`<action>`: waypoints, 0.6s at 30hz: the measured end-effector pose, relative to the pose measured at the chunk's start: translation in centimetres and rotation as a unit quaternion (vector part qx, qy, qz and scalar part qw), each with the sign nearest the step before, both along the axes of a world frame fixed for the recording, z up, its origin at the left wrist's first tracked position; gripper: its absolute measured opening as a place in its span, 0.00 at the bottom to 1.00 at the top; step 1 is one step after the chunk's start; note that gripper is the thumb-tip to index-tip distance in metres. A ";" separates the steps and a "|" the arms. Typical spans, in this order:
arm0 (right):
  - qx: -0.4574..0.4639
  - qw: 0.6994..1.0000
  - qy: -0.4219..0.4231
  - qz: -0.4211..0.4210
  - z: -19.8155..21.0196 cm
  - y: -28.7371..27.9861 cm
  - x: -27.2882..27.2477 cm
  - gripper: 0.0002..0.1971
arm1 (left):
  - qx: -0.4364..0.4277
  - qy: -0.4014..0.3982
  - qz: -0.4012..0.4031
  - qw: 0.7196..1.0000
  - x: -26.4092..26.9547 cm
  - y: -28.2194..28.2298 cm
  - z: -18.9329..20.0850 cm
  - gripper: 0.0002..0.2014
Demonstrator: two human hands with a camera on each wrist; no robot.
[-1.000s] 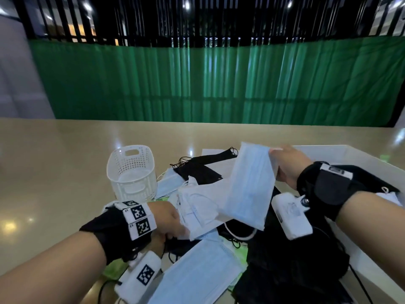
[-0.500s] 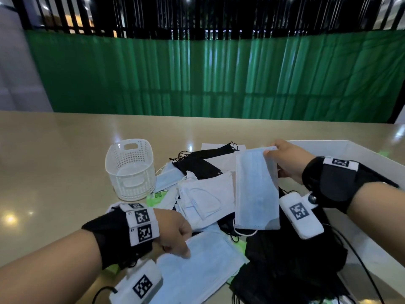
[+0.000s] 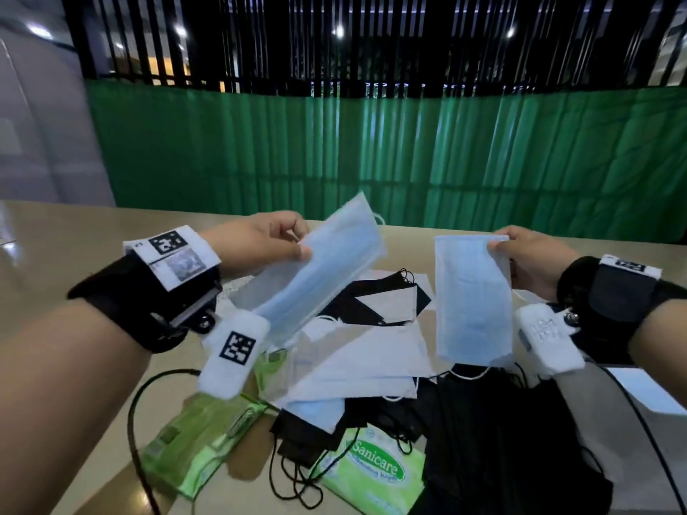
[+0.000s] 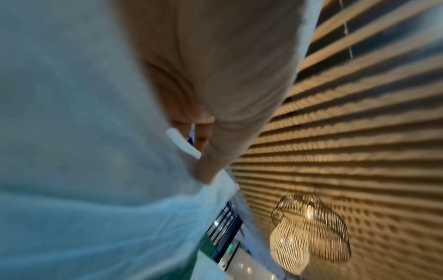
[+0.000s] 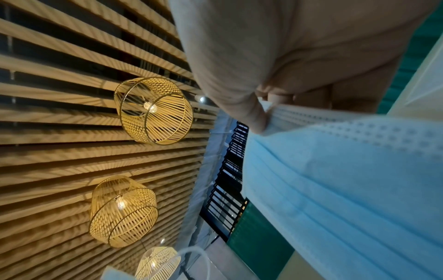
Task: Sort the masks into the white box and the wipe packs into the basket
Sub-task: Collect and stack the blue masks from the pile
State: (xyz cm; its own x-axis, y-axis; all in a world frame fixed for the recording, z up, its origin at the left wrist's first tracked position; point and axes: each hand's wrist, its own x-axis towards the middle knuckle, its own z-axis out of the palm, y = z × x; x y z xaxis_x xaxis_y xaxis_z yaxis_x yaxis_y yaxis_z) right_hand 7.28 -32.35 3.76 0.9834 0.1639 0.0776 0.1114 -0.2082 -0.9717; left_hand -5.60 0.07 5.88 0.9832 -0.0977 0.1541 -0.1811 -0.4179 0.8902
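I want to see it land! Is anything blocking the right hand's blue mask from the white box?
Nothing visible does. The right hand pinches the blue mask in the air above the pile; the white box is mostly hidden behind that wrist.

The brand name "Sanicare" in white script on a green oval, with smaller illegible wording beneath, on the light-green wipe pack (image 3: 371, 473) at the near table edge.
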 end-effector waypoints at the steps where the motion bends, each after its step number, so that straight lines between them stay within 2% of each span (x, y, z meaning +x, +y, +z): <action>1: 0.019 1.000 0.006 0.002 -0.2 0.0 0.3 0.10 | -0.055 -0.016 0.016 0.998 0.4 -0.3 0.0 0.07; 3: 0.048 0.999 0.016 -0.003 -0.8 0.2 0.8 0.11 | -0.128 -0.040 0.048 0.990 1.2 -1.4 -0.6 0.07; 5: 0.069 0.997 0.031 -0.009 -1.9 0.3 1.2 0.11 | -0.163 -0.037 0.072 0.983 2.2 -2.8 -1.4 0.07; 8: 0.082 0.996 0.045 0.004 -3.1 0.3 1.9 0.06 | -0.199 -0.015 0.075 0.977 3.9 -4.8 -2.9 0.07; 13: 0.098 0.995 0.032 -0.004 -3.4 0.3 2.2 0.09 | -0.274 0.031 0.005 0.961 6.3 -8.3 -5.1 0.09; 18: 0.087 0.996 0.025 0.011 -3.7 0.4 2.4 0.07 | -0.285 0.062 -0.078 0.953 7.7 -11.5 -6.3 0.14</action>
